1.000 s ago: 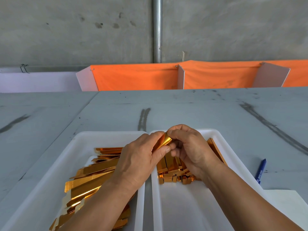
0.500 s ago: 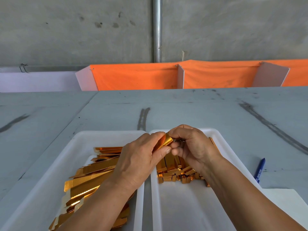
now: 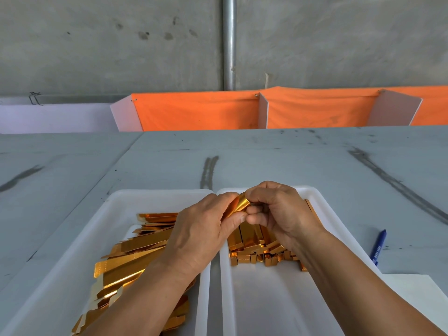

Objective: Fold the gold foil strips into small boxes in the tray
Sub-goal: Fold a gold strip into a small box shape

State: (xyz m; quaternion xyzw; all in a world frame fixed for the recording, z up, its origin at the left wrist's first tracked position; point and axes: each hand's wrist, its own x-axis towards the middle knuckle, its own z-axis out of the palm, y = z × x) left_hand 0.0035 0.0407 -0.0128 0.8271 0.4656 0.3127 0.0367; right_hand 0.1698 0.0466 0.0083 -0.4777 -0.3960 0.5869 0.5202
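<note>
A gold foil strip (image 3: 240,204), partly folded, is held above the gap between two white trays. My left hand (image 3: 206,229) pinches its left side between thumb and fingers. My right hand (image 3: 278,209) curls its fingers round the strip's right end. The left tray (image 3: 116,209) holds a heap of flat gold strips (image 3: 135,258). In the right tray (image 3: 322,214) lies a pile of folded gold boxes (image 3: 257,248), partly hidden under my right hand and wrist.
A blue pen (image 3: 378,246) lies on the grey table to the right of the trays, beside a white sheet (image 3: 417,294). Orange cloth partitions (image 3: 198,112) stand along the table's far edge against a concrete wall with a metal pipe (image 3: 229,42).
Both hands stayed over the tray gap. The right hand's fingers have turned and curled further round the strip's end, and the foil is more bent than before.
</note>
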